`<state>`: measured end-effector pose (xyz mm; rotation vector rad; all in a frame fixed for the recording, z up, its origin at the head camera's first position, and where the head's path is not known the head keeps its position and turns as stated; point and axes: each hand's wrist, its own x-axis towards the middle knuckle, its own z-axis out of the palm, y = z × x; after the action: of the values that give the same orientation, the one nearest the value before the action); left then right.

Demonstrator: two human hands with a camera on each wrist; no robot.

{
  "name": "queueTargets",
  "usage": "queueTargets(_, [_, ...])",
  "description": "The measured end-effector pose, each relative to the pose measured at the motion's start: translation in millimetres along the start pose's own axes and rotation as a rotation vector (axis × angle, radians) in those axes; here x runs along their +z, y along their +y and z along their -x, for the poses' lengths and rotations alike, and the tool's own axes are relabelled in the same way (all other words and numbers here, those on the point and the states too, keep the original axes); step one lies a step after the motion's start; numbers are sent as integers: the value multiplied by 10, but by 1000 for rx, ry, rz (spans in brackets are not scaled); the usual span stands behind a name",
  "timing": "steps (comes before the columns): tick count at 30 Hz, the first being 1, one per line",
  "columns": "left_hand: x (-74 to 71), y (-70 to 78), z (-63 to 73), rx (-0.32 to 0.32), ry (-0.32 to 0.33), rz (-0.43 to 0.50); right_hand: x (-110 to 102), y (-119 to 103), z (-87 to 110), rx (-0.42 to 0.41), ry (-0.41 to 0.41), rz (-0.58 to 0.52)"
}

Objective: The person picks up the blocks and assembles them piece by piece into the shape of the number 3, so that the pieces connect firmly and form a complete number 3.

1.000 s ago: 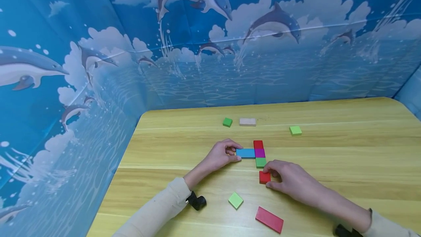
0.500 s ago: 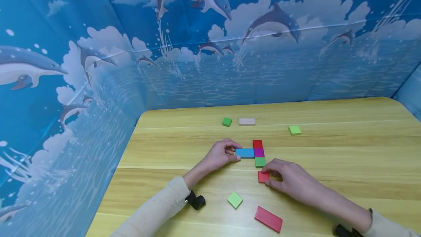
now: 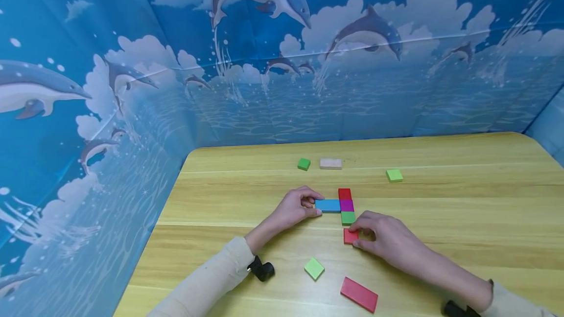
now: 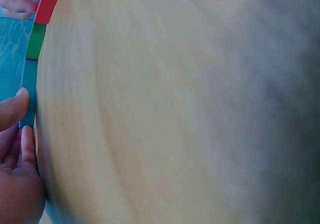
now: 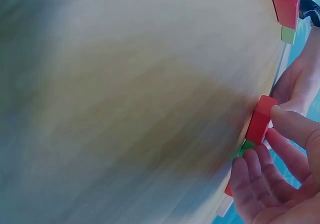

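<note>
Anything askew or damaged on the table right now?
Two pieces look askew: the near light green block and the long red block lie turned, unlike the squared-up blue block. The small red block in the right hand sits just short of the green block. No damage shows.

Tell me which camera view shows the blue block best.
The head view: it shows the blue block from above, one end against the magenta block, the other at the left hand. The left wrist view shows only a narrow side, partly behind that hand; in the right wrist view it cannot be made out.
</note>
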<state>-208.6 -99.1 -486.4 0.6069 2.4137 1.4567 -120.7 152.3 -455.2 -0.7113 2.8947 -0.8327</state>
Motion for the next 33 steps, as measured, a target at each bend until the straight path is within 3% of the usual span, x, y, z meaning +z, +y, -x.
queueTargets(24, [9,11,8,-2,3,3,16,-39,-2,3,20,-24])
queueTargets(33, [-60,377,154,0,-5,21,25,-52,-8,7,27,-28])
